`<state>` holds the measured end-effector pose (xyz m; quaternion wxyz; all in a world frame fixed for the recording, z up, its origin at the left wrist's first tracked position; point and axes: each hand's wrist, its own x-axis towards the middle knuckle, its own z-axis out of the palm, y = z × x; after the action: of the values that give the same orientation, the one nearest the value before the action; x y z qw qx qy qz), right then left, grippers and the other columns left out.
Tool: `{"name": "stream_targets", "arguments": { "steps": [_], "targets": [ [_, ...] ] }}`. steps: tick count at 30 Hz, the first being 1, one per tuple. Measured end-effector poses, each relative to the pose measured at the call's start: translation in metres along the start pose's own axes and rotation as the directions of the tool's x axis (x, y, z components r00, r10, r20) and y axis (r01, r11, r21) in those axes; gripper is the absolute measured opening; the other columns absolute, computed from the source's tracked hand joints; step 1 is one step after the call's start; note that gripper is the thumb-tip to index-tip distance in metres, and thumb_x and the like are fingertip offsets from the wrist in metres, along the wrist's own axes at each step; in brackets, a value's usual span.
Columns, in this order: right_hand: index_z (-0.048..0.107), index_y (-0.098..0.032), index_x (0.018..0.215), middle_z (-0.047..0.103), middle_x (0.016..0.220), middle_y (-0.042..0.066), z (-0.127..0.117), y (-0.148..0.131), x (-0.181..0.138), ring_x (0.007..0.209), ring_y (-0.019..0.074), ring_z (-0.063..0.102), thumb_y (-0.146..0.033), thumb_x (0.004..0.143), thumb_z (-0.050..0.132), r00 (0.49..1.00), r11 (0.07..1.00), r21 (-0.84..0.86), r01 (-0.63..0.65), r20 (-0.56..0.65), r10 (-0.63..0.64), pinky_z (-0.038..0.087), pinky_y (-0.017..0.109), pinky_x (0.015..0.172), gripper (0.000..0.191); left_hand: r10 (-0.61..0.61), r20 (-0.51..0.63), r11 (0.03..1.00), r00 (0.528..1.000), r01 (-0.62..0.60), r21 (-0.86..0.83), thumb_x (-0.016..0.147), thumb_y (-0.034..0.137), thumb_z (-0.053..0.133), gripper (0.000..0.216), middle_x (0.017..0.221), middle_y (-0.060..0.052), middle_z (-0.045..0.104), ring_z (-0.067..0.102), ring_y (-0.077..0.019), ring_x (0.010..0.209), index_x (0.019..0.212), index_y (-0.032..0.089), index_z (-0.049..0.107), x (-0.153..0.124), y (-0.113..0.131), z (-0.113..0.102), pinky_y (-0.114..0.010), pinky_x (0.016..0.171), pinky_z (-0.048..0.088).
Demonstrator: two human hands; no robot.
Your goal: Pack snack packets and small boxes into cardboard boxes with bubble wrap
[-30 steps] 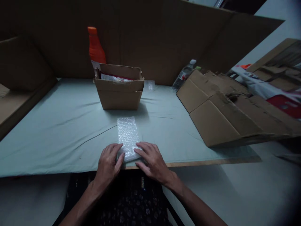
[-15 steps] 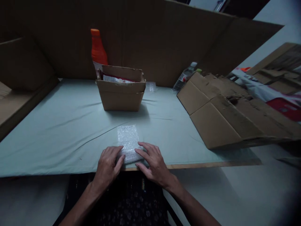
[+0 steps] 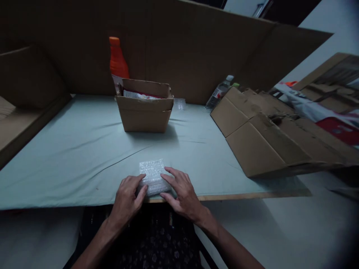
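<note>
A strip of clear bubble wrap (image 3: 152, 172) lies on the pale green cloth (image 3: 70, 149) at the table's near edge, rolled up at its near end. My left hand (image 3: 127, 196) grips the roll from the left with curled fingers. My right hand (image 3: 179, 188) presses on it from the right, fingers bent over the wrap. What is inside the roll is hidden.
A small open cardboard box (image 3: 144, 108) with packets in it stands at mid-table, an orange bottle (image 3: 117, 61) behind it. Flattened cardboard (image 3: 260, 138) lies on the right, a clear plastic bottle (image 3: 220, 92) beyond it. Cardboard walls rise at the back and left.
The flat part of the bubble wrap has grown shorter as both hands rolled it away from me; the roll under my fingers is thicker. The camera tilted slightly.
</note>
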<state>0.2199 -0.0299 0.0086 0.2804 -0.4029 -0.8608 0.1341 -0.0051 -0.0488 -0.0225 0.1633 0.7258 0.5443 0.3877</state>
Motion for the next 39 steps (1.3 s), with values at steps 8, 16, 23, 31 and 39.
{"name": "stream_targets", "arguments": {
  "steps": [8,16,23,31,39],
  "targets": [
    [0.066,-0.020,0.118,0.073,0.116,0.009,0.019,0.007,0.020,0.107,0.0246,0.063,-0.014,0.089,0.060,0.995,0.996,0.048,-0.071,0.070,0.068,0.045,0.043,0.093,0.030,-0.480,-0.046,0.827,0.876,0.434,-0.358,0.090,0.043,0.060,0.051,0.127,-0.011,0.061,0.063,-0.0260,0.112,0.137,0.025,0.051,-0.016,0.013,-0.005,-0.040,0.087,0.055],
    [0.070,-0.021,0.110,0.066,0.126,0.008,0.007,-0.014,0.028,0.119,0.0236,0.057,-0.021,0.085,0.065,0.962,0.835,0.490,-0.250,0.224,0.156,0.043,0.041,0.103,0.025,-0.587,0.225,0.460,0.778,0.549,-0.698,0.079,0.039,0.070,0.083,0.102,-0.006,0.069,0.069,-0.0226,0.091,0.152,0.020,0.035,-0.010,0.030,-0.017,-0.035,0.085,0.057],
    [0.065,-0.019,0.119,0.068,0.107,0.005,0.006,0.002,0.027,0.096,0.0203,0.062,-0.032,0.080,0.069,0.903,0.653,0.633,-0.416,0.372,0.215,0.048,0.030,0.083,0.042,-0.474,0.197,0.592,0.858,0.476,-0.650,0.080,0.036,0.068,0.068,0.111,-0.007,0.067,0.068,-0.0199,0.089,0.144,0.021,0.049,-0.003,0.019,-0.004,-0.032,0.084,0.055],
    [0.069,-0.016,0.092,0.062,0.079,0.000,0.011,0.033,0.029,0.073,0.0147,0.053,-0.035,0.083,0.063,0.872,0.652,0.608,-0.452,0.148,0.467,0.042,0.025,0.069,0.022,-0.034,-0.210,0.994,0.977,0.011,-0.111,0.088,0.032,0.061,0.038,0.125,-0.011,0.063,0.063,-0.0243,0.107,0.125,0.022,0.060,0.095,0.001,-0.053,-0.042,0.093,0.053],
    [0.071,-0.017,0.093,0.063,0.079,0.001,0.009,0.042,0.024,0.071,0.0155,0.054,-0.039,0.085,0.063,0.886,0.639,0.640,-0.427,0.154,0.438,0.042,0.025,0.066,0.025,0.354,-0.158,0.831,0.922,-0.233,0.505,0.079,0.017,0.057,0.042,0.128,-0.017,0.064,0.050,-0.0358,0.132,0.121,0.016,0.062,0.255,-0.018,-0.066,-0.055,0.110,0.035]
  ]
}}
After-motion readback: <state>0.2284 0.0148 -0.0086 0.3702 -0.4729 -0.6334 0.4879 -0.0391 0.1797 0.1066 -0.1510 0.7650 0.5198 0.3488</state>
